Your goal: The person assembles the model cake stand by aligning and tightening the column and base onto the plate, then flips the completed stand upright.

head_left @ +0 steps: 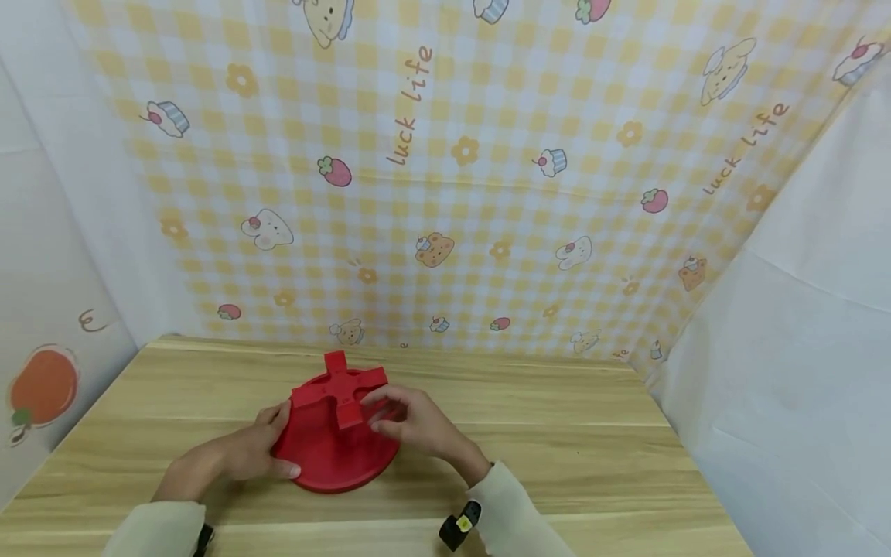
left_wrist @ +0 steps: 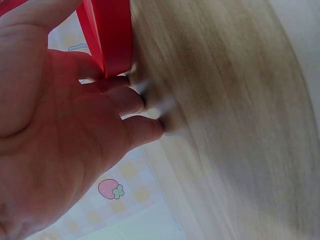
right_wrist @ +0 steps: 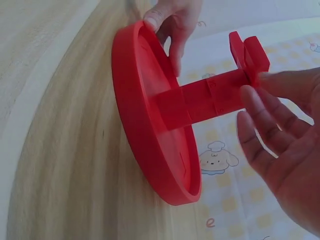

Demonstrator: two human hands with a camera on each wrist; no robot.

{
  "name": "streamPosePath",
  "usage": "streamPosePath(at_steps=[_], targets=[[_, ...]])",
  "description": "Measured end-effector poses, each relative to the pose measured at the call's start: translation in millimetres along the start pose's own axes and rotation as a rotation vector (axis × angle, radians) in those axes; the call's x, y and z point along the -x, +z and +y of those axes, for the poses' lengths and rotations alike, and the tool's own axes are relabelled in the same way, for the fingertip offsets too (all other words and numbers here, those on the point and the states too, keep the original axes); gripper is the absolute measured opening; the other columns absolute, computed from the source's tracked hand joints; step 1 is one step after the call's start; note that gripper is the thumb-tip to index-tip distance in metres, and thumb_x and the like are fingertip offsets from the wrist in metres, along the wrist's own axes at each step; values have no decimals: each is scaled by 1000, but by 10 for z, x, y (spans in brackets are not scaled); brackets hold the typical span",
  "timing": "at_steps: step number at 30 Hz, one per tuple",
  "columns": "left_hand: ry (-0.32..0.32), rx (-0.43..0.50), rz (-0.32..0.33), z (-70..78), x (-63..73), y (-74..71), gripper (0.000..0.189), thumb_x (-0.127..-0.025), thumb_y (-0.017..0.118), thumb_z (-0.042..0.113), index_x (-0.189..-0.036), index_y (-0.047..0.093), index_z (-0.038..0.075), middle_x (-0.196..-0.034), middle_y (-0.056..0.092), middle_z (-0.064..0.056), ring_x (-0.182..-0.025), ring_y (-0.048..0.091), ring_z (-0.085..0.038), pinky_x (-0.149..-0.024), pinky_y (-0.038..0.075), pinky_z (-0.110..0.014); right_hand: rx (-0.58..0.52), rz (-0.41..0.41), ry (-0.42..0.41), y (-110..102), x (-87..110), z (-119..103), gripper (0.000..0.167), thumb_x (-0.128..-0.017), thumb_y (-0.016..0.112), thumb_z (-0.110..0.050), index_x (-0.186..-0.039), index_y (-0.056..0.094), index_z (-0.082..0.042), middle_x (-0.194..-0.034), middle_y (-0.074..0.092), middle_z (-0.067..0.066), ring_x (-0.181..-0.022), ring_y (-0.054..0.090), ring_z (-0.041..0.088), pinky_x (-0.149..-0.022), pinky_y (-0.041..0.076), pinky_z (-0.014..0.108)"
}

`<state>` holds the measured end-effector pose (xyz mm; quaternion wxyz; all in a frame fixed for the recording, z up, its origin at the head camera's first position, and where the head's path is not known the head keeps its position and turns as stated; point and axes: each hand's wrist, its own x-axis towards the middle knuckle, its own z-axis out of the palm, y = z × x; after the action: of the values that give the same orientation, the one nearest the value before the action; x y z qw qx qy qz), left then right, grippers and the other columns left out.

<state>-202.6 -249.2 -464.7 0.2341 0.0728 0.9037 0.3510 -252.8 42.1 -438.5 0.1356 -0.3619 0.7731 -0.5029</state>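
A red stand with a round, raised-rim base (head_left: 327, 472) is on the wooden table. Its upright post (right_wrist: 200, 102) bears small markings and carries a red four-armed cross (head_left: 341, 387) on top. My left hand (head_left: 244, 452) holds the base at its left rim, thumb toward the front and fingers spread behind; in the left wrist view the lower fingertips (left_wrist: 150, 129) reach down to the table. Beside the cross, my right hand (head_left: 418, 422) has loosely bent fingers, with thumb and index fingertips right at the cross arms and a gap showing between them.
The wooden table (head_left: 557, 449) extends to both sides of the stand. A yellow checked cloth (head_left: 459, 193) with cartoon prints hangs behind it. White sheets hang at the left and right (head_left: 800, 333). A black wrist strap (head_left: 459, 526) sits at the right sleeve.
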Motion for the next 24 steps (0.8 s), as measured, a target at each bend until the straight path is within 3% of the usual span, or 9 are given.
streamPosePath(at_steps=[5,11,14,19,24], targets=[[-5,-10,-1,3,2,-6,121,-81,79,46,-152,1,-13,-151,9,-40,-135,20,-62,-105,32,-70,15,185,-45,-66,-32,2,21,-94,64,0,-115,68,-1,-111,70,15,-88,63,13,-72,53,19],[0,-3,-3,-5,-6,2,121,-81,79,45,-152,0,-13,-152,8,-40,-135,18,-63,-105,29,-71,30,357,-42,-111,-123,71,25,-91,62,3,-114,68,-2,-113,67,11,-102,60,23,-83,52,29],[1,-7,-4,-13,-7,1,121,-81,79,45,-152,-1,-14,-151,9,-40,-135,19,-63,-105,30,-71,14,356,-24,-102,-168,122,34,-88,62,5,-121,65,-4,-124,63,10,-113,56,28,-90,52,38],[-2,-9,-5,-11,-7,-6,122,-81,79,45,-152,-1,-13,-151,9,-39,-134,21,-62,-105,32,-71,-31,277,40,-79,-225,140,45,-91,63,4,-135,56,-6,-139,55,12,-130,51,32,-99,50,49],[0,-2,-8,-2,-2,-7,122,-81,79,45,-152,-2,-13,-151,9,-39,-135,20,-62,-106,29,-71,-26,202,54,-96,-196,-105,40,-92,61,6,-132,55,1,-134,57,19,-122,58,33,-92,54,37]])
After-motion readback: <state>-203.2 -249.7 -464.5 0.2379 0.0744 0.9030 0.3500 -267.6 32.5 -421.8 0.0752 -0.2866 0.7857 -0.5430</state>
